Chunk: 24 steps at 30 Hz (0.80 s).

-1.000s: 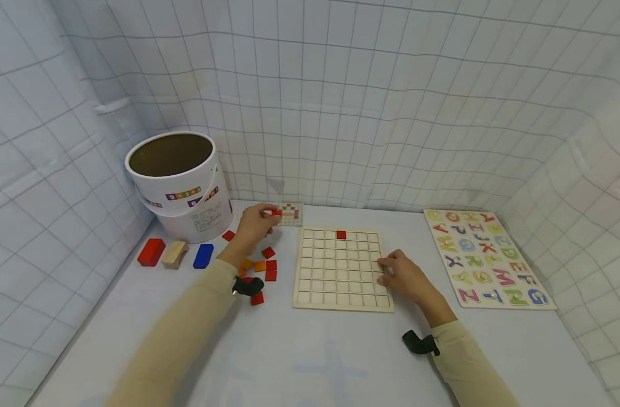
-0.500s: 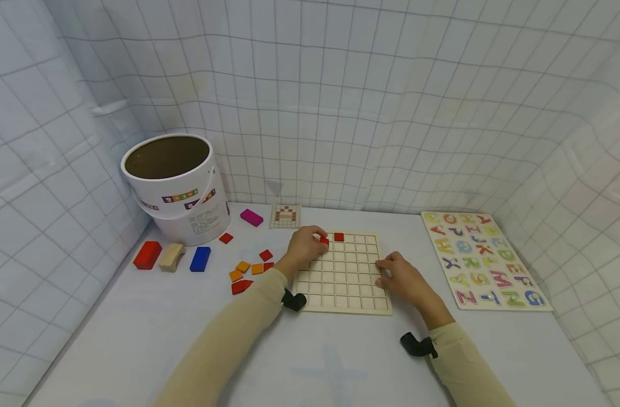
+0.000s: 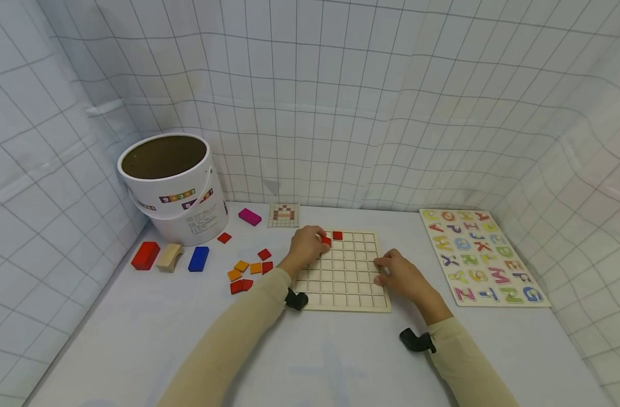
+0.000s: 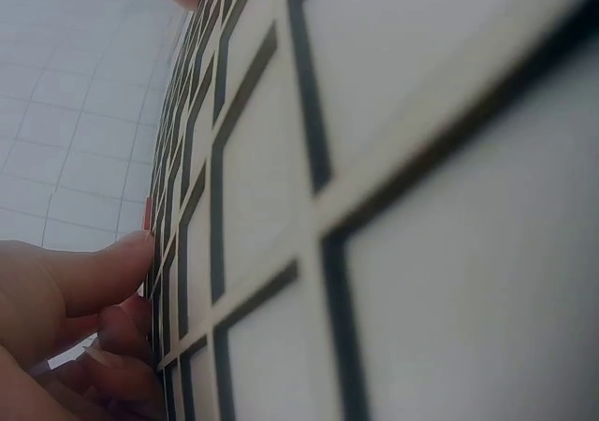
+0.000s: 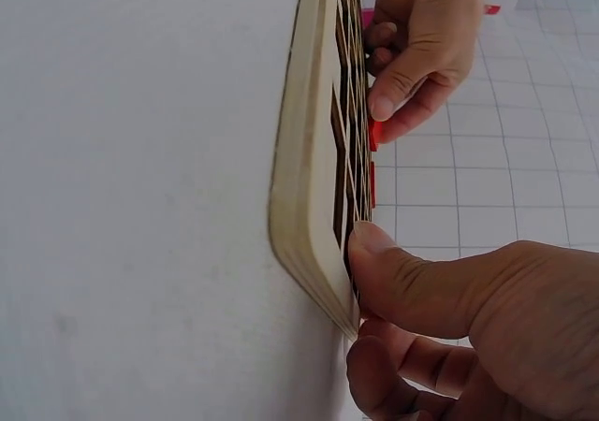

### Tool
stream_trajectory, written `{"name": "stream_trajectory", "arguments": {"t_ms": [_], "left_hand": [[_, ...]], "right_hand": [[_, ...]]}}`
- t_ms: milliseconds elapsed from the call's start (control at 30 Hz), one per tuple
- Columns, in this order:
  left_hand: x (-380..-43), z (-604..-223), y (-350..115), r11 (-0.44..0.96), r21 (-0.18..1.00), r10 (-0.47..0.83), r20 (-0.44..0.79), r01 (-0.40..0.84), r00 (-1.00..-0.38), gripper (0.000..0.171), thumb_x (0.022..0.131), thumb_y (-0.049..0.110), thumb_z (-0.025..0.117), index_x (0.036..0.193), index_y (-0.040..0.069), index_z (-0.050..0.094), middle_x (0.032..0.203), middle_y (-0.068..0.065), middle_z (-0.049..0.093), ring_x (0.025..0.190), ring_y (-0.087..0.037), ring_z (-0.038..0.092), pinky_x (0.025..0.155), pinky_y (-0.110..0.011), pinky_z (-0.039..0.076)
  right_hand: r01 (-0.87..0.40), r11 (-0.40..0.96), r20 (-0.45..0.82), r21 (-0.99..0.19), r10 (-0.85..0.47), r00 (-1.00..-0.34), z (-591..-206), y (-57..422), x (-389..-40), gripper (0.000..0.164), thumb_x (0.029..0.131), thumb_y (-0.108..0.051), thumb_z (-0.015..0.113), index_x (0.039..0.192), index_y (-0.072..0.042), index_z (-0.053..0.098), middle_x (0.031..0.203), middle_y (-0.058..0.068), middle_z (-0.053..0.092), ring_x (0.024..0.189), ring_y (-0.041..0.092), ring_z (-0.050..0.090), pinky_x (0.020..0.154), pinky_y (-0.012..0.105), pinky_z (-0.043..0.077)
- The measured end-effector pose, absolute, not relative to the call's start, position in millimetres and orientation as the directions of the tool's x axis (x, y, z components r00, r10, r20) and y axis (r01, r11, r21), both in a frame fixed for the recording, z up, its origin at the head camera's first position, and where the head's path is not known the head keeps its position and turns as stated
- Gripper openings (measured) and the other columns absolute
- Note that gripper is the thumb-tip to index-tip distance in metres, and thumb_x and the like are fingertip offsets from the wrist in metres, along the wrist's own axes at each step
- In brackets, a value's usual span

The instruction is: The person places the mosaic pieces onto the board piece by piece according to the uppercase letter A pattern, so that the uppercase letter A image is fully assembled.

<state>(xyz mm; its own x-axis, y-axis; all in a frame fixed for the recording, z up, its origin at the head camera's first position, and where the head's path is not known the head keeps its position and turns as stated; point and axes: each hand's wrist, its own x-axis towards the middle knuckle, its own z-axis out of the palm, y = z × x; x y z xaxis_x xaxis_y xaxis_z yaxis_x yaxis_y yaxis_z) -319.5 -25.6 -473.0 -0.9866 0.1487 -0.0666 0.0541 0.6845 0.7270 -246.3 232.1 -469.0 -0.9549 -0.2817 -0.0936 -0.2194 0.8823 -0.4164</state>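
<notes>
A pale wooden grid board [image 3: 343, 282] lies on the table in the head view. My left hand [image 3: 306, 246] is over its far left part and pinches a red square tile [image 3: 326, 241] at the far row. A second red tile [image 3: 338, 236] sits in a cell just to the right. In the left wrist view the left hand [image 4: 84, 318] appears low at the left, its fingertips at the grid. My right hand [image 3: 401, 274] grips the board's right edge. The right wrist view shows the right thumb [image 5: 402, 281] on top, with the other fingers curled at the side.
Loose red and orange tiles [image 3: 255, 268] lie left of the board. A small pattern card [image 3: 283, 216], a magenta block [image 3: 250, 216], a blue block [image 3: 198, 259], a wooden arch block [image 3: 169, 258], a red block [image 3: 145, 256] and a white bucket [image 3: 188, 209] stand beyond. An alphabet board [image 3: 485, 257] lies right.
The left hand has come from beside the pattern card, rightward onto the board, with the red tile. Over the last half second it has barely moved. The right hand stays on the edge.
</notes>
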Motion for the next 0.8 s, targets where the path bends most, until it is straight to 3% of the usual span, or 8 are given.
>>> {"name": "stream_trajectory", "arguments": {"t_ms": [167, 400, 700, 800], "left_hand": [[-319, -473, -26, 0.696, 0.715, 0.167, -0.063, 0.072, -0.984, 0.035, 0.089, 0.015, 0.078, 0.123, 0.007, 0.071, 0.100, -0.006, 0.072, 0.086, -0.020, 0.062, 0.079, -0.037, 0.052], [-322, -475, -29, 0.684, 0.727, 0.169, -0.068, 0.068, -0.983, 0.028, 0.090, 0.010, 0.073, 0.118, 0.007, 0.074, 0.092, -0.004, 0.070, 0.079, -0.017, 0.056, 0.071, -0.032, 0.048], [-317, -471, -42, 0.625, 0.779, 0.186, -0.088, 0.049, -0.978, 0.030, 0.095, 0.014, 0.068, 0.124, 0.009, 0.072, 0.112, -0.008, 0.071, 0.101, -0.024, 0.064, 0.090, -0.040, 0.053], [-314, -463, -52, 0.576, 0.817, 0.194, -0.107, 0.025, -0.975, 0.031, 0.097, 0.017, 0.066, 0.126, 0.009, 0.070, 0.115, -0.010, 0.070, 0.104, -0.026, 0.065, 0.091, -0.041, 0.053]], "right_hand": [[-0.225, 0.886, -0.086, -0.405, -0.282, -0.955, -468, 231, -246, 0.050, 0.091, -0.017, 0.077, 0.135, 0.001, 0.063, 0.125, 0.019, 0.054, 0.101, 0.030, 0.059, 0.087, 0.049, 0.051], [-0.222, 0.887, -0.085, -0.405, -0.278, -0.957, -468, 230, -246, 0.050, 0.091, -0.017, 0.078, 0.135, 0.001, 0.063, 0.125, 0.020, 0.055, 0.102, 0.030, 0.059, 0.088, 0.050, 0.051], [-0.222, 0.881, -0.087, -0.418, -0.282, -0.955, -470, 230, -246, 0.050, 0.091, -0.018, 0.077, 0.136, 0.001, 0.063, 0.125, 0.019, 0.054, 0.101, 0.029, 0.058, 0.088, 0.049, 0.051], [-0.229, 0.881, -0.074, -0.414, -0.284, -0.956, -471, 231, -246, 0.050, 0.092, -0.018, 0.077, 0.136, 0.001, 0.063, 0.133, 0.022, 0.053, 0.111, 0.035, 0.060, 0.093, 0.051, 0.050]]}}
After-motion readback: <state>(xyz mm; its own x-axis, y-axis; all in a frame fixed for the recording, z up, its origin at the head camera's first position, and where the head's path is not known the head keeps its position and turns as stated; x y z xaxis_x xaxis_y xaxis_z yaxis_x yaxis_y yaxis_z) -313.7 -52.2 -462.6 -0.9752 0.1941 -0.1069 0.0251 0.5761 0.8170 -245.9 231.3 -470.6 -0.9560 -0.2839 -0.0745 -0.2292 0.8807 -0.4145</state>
